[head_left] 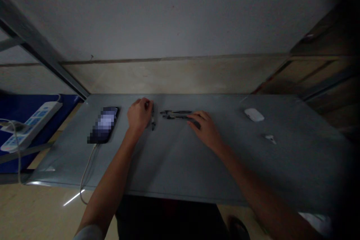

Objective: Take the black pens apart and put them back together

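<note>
My left hand [140,114] is curled, with its fingers around the far end of a slim black pen [153,118] that lies pointing away from me on the grey table top [180,165]. My right hand [204,130] rests on the near ends of a pair of black pens [176,114] lying side by side, and hides their right ends. A smartphone [104,125] with a blurred screen lies left of my left hand. A white computer mouse [254,114] and a small white item [270,139] sit to the right of my right hand.
A white power strip [30,126] lies on a blue surface beyond the table's left end. A white cable [87,170] runs from the phone over the front edge. A metal frame bar [36,41] crosses the upper left, and a wall stands behind the table.
</note>
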The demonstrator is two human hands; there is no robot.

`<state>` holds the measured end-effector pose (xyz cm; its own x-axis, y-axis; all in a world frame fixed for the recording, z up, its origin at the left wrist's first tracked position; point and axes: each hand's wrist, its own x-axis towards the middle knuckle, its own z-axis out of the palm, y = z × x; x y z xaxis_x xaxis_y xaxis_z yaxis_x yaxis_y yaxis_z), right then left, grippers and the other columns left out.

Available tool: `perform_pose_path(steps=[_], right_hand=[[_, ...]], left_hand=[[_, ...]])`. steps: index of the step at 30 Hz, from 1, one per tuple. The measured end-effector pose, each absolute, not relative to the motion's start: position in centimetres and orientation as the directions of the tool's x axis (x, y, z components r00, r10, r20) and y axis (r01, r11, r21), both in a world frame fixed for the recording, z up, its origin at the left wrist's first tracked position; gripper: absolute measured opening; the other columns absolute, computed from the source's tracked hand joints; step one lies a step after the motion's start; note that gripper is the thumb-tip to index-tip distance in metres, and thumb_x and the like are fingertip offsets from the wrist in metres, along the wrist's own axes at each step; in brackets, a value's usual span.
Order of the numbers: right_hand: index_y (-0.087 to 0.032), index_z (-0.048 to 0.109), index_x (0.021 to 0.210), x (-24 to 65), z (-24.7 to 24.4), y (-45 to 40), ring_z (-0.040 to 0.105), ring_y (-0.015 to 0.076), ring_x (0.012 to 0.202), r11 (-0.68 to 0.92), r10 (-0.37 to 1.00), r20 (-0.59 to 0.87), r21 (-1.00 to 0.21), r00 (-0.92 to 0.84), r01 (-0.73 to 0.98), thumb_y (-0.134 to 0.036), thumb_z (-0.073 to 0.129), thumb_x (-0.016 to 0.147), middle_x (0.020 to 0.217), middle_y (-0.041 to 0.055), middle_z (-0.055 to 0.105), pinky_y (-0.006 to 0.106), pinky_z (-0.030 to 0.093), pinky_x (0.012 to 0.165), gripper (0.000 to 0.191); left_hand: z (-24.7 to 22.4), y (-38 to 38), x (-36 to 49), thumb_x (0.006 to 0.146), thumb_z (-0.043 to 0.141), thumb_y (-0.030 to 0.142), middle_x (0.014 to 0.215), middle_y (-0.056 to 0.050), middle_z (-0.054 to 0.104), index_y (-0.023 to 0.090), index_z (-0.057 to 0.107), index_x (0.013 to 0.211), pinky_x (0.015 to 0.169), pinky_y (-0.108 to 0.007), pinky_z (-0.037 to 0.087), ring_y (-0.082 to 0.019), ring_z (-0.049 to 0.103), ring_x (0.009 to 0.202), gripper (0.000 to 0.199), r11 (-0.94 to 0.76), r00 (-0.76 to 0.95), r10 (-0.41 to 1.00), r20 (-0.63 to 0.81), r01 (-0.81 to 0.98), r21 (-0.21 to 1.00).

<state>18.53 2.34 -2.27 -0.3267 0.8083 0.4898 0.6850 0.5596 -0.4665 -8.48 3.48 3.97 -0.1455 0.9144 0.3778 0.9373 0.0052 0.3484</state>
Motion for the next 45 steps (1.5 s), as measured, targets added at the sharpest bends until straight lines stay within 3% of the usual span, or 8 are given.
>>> perform_pose_path(steps=[5, 11, 18, 24, 28, 35, 40, 45], right_hand=[[-0.023, 0.068, 0.104, 18.7, -2.4, 2.3, 0.057, 0.0283, 0.105, 0.564, 0.809, 0.462, -0.43, -0.365, 0.705, -0.023, 0.059, 0.094, 0.106, 0.0097, 0.062, 0.046, 0.051, 0.095, 0.014], [-0.023, 0.065, 0.106, 18.7, -2.3, 2.4, 0.056, 0.0273, 0.103, 0.592, 0.798, 0.428, -0.425, -0.424, 0.685, -0.02, 0.06, 0.094, 0.103, 0.0081, 0.063, 0.045, 0.05, 0.092, 0.013], [-0.021, 0.068, 0.099, 18.5, -1.8, 2.0, 0.057, 0.0279, 0.1, 0.589, 0.8, 0.404, -0.388, -0.444, 0.709, -0.02, 0.059, 0.093, 0.1, 0.0104, 0.062, 0.046, 0.052, 0.092, 0.011], [-0.023, 0.062, 0.116, 18.4, -2.6, 1.9, 0.065, 0.0275, 0.102, 0.561, 0.827, 0.369, -0.492, -0.424, 0.666, -0.018, 0.051, 0.097, 0.106, 0.0103, 0.069, 0.045, 0.054, 0.09, 0.022], [-0.022, 0.065, 0.117, 18.3, -2.5, 1.6, 0.066, 0.027, 0.103, 0.616, 0.788, 0.349, -0.469, -0.508, 0.633, -0.023, 0.047, 0.1, 0.106, 0.0105, 0.07, 0.045, 0.054, 0.091, 0.024], [-0.019, 0.069, 0.095, 17.9, -0.7, 0.5, 0.063, 0.0253, 0.085, 0.65, 0.758, 0.364, -0.355, -0.541, 0.672, -0.021, 0.044, 0.102, 0.085, 0.009, 0.068, 0.04, 0.054, 0.08, 0.026], [-0.019, 0.071, 0.099, 18.0, -0.7, 0.3, 0.061, 0.0278, 0.089, 0.68, 0.717, 0.396, -0.214, -0.574, 0.701, -0.017, 0.045, 0.1, 0.086, 0.0113, 0.069, 0.043, 0.051, 0.086, 0.026], [-0.021, 0.07, 0.097, 18.4, -1.0, 1.2, 0.066, 0.0248, 0.085, 0.561, 0.821, 0.402, -0.43, -0.406, 0.707, -0.033, 0.053, 0.099, 0.091, 0.009, 0.073, 0.038, 0.052, 0.079, 0.021]], left_hand=[[1.7, 2.4, -4.6, 0.099, 0.054, 0.035, 0.097, -0.008, 0.069, 0.019, 0.07, 0.1, 0.09, -0.035, 0.047, -0.023, 0.06, 0.1, 0.023, -0.473, 0.374, 0.841, 0.391, 0.859, 0.196], [0.2, 1.7, -3.1, 0.097, 0.057, 0.03, 0.117, -0.01, 0.065, 0.02, 0.066, 0.117, 0.094, -0.04, 0.047, -0.026, 0.053, 0.11, 0.025, -0.583, 0.53, 0.787, 0.317, 0.807, 0.097], [0.1, 2.1, -3.5, 0.099, 0.053, 0.03, 0.106, -0.01, 0.067, 0.017, 0.068, 0.105, 0.09, -0.04, 0.046, -0.027, 0.056, 0.106, 0.021, -0.585, 0.559, 0.79, 0.251, 0.811, 0.036], [0.3, 1.8, -3.1, 0.103, 0.038, 0.018, 0.11, -0.011, 0.067, 0.016, 0.058, 0.12, 0.098, -0.038, 0.041, -0.023, 0.059, 0.106, 0.026, -0.635, 0.599, 0.734, 0.32, 0.772, 0.012], [0.4, 1.7, -2.9, 0.104, 0.04, 0.028, 0.106, -0.01, 0.064, 0.018, 0.06, 0.12, 0.092, -0.038, 0.042, -0.025, 0.057, 0.103, 0.028, -0.649, 0.628, 0.723, 0.288, 0.76, -0.03], [0.7, 1.4, -2.4, 0.103, 0.043, 0.033, 0.091, -0.007, 0.066, 0.02, 0.067, 0.103, 0.085, -0.037, 0.042, -0.024, 0.059, 0.097, 0.028, -0.611, 0.582, 0.778, 0.236, 0.789, 0.069], [0.6, 1.5, -2.3, 0.105, 0.038, 0.031, 0.089, -0.007, 0.07, 0.016, 0.066, 0.099, 0.084, -0.034, 0.045, -0.021, 0.065, 0.091, 0.032, -0.601, 0.577, 0.799, 0.171, 0.767, 0.223], [-0.1, 1.8, -2.4, 0.105, 0.036, 0.03, 0.095, -0.01, 0.071, 0.014, 0.065, 0.102, 0.088, -0.036, 0.048, -0.022, 0.067, 0.094, 0.033, -0.576, 0.536, 0.816, 0.217, 0.785, 0.229]])
